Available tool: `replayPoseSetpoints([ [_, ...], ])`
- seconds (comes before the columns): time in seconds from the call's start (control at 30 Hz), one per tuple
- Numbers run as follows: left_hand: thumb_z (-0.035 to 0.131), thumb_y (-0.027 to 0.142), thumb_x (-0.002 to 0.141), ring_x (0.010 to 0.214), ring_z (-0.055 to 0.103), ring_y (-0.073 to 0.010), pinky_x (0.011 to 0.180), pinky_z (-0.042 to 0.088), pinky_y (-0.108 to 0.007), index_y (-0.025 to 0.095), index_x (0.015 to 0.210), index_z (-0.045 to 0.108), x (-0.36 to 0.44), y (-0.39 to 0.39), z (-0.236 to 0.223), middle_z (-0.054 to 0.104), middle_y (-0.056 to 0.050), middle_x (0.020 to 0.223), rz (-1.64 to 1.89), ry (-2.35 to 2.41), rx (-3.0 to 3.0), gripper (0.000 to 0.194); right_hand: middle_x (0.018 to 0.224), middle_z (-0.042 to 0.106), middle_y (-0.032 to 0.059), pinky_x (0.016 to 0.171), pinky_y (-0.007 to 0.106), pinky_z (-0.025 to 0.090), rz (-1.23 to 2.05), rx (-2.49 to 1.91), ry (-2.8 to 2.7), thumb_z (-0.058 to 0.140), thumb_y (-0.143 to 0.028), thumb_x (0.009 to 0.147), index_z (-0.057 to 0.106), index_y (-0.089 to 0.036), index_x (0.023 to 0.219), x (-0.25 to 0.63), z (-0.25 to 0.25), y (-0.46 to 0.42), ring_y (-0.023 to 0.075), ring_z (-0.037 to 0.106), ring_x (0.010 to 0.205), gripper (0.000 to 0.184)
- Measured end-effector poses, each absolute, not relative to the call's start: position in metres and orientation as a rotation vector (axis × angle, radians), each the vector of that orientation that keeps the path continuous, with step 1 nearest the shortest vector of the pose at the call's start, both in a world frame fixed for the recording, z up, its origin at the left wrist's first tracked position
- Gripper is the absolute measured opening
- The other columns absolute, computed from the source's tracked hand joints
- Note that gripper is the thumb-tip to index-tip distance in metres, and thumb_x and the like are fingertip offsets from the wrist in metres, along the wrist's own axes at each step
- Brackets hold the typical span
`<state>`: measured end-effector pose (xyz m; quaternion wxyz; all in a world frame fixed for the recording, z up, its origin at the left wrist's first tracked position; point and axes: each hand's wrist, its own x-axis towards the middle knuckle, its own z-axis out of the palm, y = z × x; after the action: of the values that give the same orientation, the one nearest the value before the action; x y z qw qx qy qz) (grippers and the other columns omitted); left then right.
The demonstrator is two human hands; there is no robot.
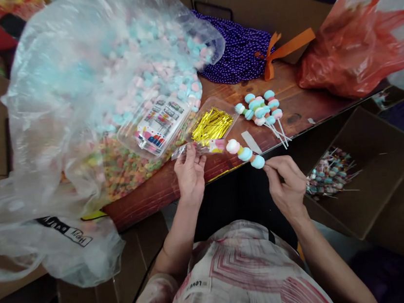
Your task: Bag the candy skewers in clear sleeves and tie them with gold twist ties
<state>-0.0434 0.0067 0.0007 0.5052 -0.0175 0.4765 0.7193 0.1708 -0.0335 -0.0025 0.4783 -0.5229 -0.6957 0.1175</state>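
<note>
Between the thumb and fingers of my left hand point(191, 175) is a small clear plastic bag point(214, 146) with a colourful print, its far end pointing right. My right hand point(287, 183) pinches the lower end of a marshmallow skewer point(245, 154), strung with pink, white and blue marshmallows and coloured rings. The skewer's tip is close to the bag's printed end. Just beyond the bag sits a clear tray of gold twist ties point(213, 124). Several finished marshmallow skewers point(261, 110) lie on the wooden table, white sticks toward me.
A large clear bag of marshmallows point(163, 72) covers the left of the table point(290, 86), with coloured rings point(127, 173) below it. A box of printed bags point(162, 124) rests there. Purple beads point(235, 44) and a red plastic bag point(351, 49) stand behind; wrapped skewers point(332, 175) fill part of a carton.
</note>
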Motion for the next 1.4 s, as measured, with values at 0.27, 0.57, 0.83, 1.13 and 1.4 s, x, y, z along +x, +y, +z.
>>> replayPoseSetpoints([
  [0.27, 0.101, 0.037, 0.061, 0.069, 0.070, -0.0087, 0.067, 0.050, -0.020, 0.018, 0.081, 0.070, -0.048, 0.007, 0.000, 0.075, 0.002, 0.078, 1.658, 1.190, 0.143, 0.042, 0.089, 0.070, 0.0054, 0.074, 0.034, 0.054, 0.239, -1.232, -1.797, 0.066, -0.013, 0.098, 0.073, -0.023, 0.093, 0.179, -0.004, -0.031, 0.0191, 0.068, 0.080, 0.013],
  [0.57, 0.098, 0.049, 0.063, 0.066, 0.068, -0.0083, 0.065, 0.053, -0.019, 0.019, 0.083, 0.067, -0.045, 0.011, -0.003, 0.073, 0.003, 0.078, 1.669, 1.188, 0.206, 0.048, 0.084, 0.067, 0.0016, 0.067, 0.030, 0.051, 0.674, -1.119, -1.811, 0.065, -0.011, 0.098, 0.070, -0.023, 0.091, 0.177, 0.005, -0.029, 0.0156, 0.064, 0.074, 0.015],
  [0.83, 0.094, 0.047, 0.072, 0.064, 0.067, -0.0066, 0.071, 0.057, -0.020, 0.019, 0.083, 0.066, -0.047, 0.010, -0.004, 0.071, 0.004, 0.078, 1.635, 1.175, 0.259, 0.041, 0.080, 0.066, 0.0009, 0.066, 0.030, 0.049, 0.810, -1.205, -1.715, 0.065, -0.017, 0.096, 0.070, -0.022, 0.083, 0.177, 0.000, -0.028, 0.0157, 0.061, 0.071, 0.015],
  [1.13, 0.095, 0.046, 0.069, 0.067, 0.068, -0.0088, 0.067, 0.057, -0.019, 0.019, 0.083, 0.072, -0.030, 0.005, -0.001, 0.074, 0.003, 0.079, 1.647, 1.222, 0.380, 0.038, 0.079, 0.067, 0.0024, 0.065, 0.030, 0.049, 0.851, -1.248, -1.662, 0.065, -0.023, 0.095, 0.071, -0.021, 0.080, 0.166, -0.005, -0.027, 0.0166, 0.061, 0.071, 0.016],
  [1.4, 0.093, 0.052, 0.071, 0.063, 0.067, -0.0073, 0.069, 0.058, -0.019, 0.019, 0.075, 0.065, -0.022, 0.006, -0.003, 0.070, 0.005, 0.072, 1.704, 1.190, 0.274, 0.043, 0.073, 0.058, -0.0009, 0.060, 0.028, 0.042, 0.773, -1.280, -1.692, 0.066, -0.022, 0.096, 0.073, -0.021, 0.084, 0.160, -0.005, -0.032, 0.0134, 0.052, 0.063, 0.015],
])
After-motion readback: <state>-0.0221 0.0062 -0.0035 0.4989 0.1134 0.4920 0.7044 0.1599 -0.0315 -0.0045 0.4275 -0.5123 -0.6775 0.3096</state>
